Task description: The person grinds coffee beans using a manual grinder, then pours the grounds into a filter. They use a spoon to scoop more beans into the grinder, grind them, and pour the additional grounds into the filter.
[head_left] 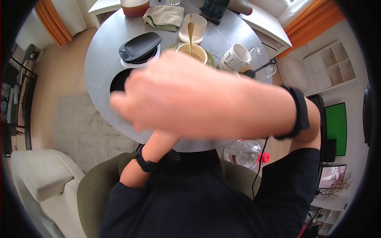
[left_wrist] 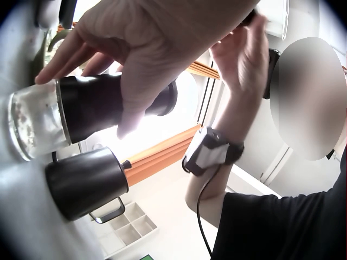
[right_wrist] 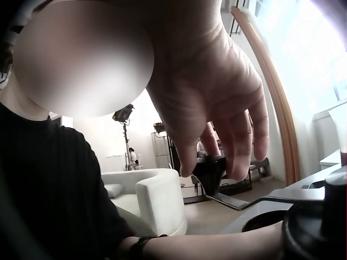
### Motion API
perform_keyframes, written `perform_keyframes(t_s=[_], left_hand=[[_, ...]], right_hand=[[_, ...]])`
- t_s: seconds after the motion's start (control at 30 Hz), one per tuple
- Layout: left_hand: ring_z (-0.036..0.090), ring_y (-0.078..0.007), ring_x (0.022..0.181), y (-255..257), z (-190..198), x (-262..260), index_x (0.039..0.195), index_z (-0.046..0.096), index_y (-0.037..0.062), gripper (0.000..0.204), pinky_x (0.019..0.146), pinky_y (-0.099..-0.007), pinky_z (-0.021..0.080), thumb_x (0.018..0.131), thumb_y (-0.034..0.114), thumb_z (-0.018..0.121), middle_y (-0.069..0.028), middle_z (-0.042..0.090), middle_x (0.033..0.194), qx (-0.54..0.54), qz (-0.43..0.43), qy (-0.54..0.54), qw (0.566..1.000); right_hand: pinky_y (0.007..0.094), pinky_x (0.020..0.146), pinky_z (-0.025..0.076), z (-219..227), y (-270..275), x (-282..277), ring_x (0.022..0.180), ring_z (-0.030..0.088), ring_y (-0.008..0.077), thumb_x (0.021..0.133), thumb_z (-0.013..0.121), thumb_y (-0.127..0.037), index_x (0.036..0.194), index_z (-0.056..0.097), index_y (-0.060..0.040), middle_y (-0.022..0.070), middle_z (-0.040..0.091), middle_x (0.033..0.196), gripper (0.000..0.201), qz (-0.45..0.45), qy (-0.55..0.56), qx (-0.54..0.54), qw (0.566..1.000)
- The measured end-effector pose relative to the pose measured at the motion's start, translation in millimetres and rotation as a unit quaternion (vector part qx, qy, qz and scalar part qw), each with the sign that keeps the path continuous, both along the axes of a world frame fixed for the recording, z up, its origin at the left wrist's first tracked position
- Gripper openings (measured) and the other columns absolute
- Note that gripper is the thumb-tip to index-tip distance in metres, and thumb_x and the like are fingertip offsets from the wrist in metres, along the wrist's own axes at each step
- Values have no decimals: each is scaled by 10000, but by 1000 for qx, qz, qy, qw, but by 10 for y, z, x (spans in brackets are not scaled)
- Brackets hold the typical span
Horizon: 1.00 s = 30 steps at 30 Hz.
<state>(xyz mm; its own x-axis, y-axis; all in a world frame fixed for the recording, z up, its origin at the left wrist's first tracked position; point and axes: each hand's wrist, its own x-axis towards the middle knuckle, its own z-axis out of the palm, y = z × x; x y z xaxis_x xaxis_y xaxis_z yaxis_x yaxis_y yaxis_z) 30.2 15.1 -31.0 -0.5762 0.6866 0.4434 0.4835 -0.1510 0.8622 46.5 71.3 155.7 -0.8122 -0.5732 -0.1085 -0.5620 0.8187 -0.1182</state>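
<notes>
In the left wrist view, my left hand (left_wrist: 146, 49) grips the black body of a grinder (left_wrist: 89, 105) with a clear lower jar (left_wrist: 40, 119). My right hand (right_wrist: 217, 97) holds a black knob (right_wrist: 211, 169) between thumb and fingers. From that knob a metal crank arm (right_wrist: 236, 203) runs to the dark grinder top (right_wrist: 306, 230) in the right wrist view. Seen from the head, my right hand (head_left: 154, 93) and forearm cross above the table, blurred, and hide my left hand and the grinder.
A black pitcher (left_wrist: 87, 181) stands close to the grinder. On the round table (head_left: 99, 63) are a dark tray on a white base (head_left: 139, 47), a folded cloth (head_left: 163, 18), a ribbed glass (head_left: 193, 28), a cup with a spoon (head_left: 200, 53) and a white mug (head_left: 236, 57).
</notes>
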Motion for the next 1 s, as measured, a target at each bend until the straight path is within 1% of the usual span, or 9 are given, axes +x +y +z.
perform_keyframes(t_s=[0.1,0.13,0.23,0.33,0.5,0.63,0.7,0.83,1.0], left_hand=[[654,-346,796,-108,363,-28,973,573,26,441,687,-400,521,676,253,807,-166,666,839,-196,-13,-16,980],[657,-360,806,-77,343,-26,1001,578,44,465,679,-427,520,660,248,819,-164,672,829,-154,-5,-2,988],[700,-274,836,-69,379,-14,1071,626,42,511,747,-357,529,654,242,843,-136,702,858,-138,-3,-22,990],[654,-360,819,-82,405,-6,995,564,73,451,685,-433,519,660,240,815,-146,672,834,-159,-2,-36,987],[682,-314,819,-85,433,-6,1121,605,69,555,726,-380,530,642,222,838,-146,688,880,-158,4,-26,987],[655,-349,825,-83,407,-17,998,561,80,428,693,-428,524,668,210,800,-128,673,862,-126,-9,-28,992],[652,-350,821,-71,359,-41,1000,560,79,425,690,-432,523,670,207,795,-129,671,857,-122,-13,-30,992],[649,-349,789,-82,390,-19,1004,559,78,429,678,-423,523,672,217,791,-126,665,839,-140,-13,-46,989],[683,-270,807,-133,470,-29,1029,628,45,420,723,-342,524,672,160,817,-121,700,910,-132,-25,-51,990]], right_hand=[[412,622,511,-93,260,-496,724,649,331,788,707,-364,865,593,-8,143,647,757,382,-114,56,34,991],[422,651,505,-142,433,-573,765,646,336,797,700,-374,884,600,-24,146,647,772,375,-153,67,43,985],[433,694,485,-152,979,-569,823,627,349,810,690,-400,925,607,-45,162,638,809,382,-230,74,93,966],[423,683,479,-153,1540,-213,801,616,350,790,721,-376,900,614,-34,165,635,812,375,-249,85,61,963],[392,579,445,148,1485,848,633,589,318,674,807,-265,908,568,-48,143,580,663,399,-367,-52,75,926],[418,605,469,289,868,1380,690,608,348,706,761,-326,915,504,-85,105,591,702,409,-363,-185,70,911],[358,522,449,248,481,1461,577,583,258,657,789,-299,872,534,-98,72,520,621,389,-270,-138,83,949],[322,502,429,91,20,1179,552,546,164,744,709,-324,854,510,-118,3,446,626,307,-99,-61,25,993],[378,564,529,-118,-66,207,612,660,276,733,684,-222,762,583,-10,113,618,633,237,-13,45,-46,998]])
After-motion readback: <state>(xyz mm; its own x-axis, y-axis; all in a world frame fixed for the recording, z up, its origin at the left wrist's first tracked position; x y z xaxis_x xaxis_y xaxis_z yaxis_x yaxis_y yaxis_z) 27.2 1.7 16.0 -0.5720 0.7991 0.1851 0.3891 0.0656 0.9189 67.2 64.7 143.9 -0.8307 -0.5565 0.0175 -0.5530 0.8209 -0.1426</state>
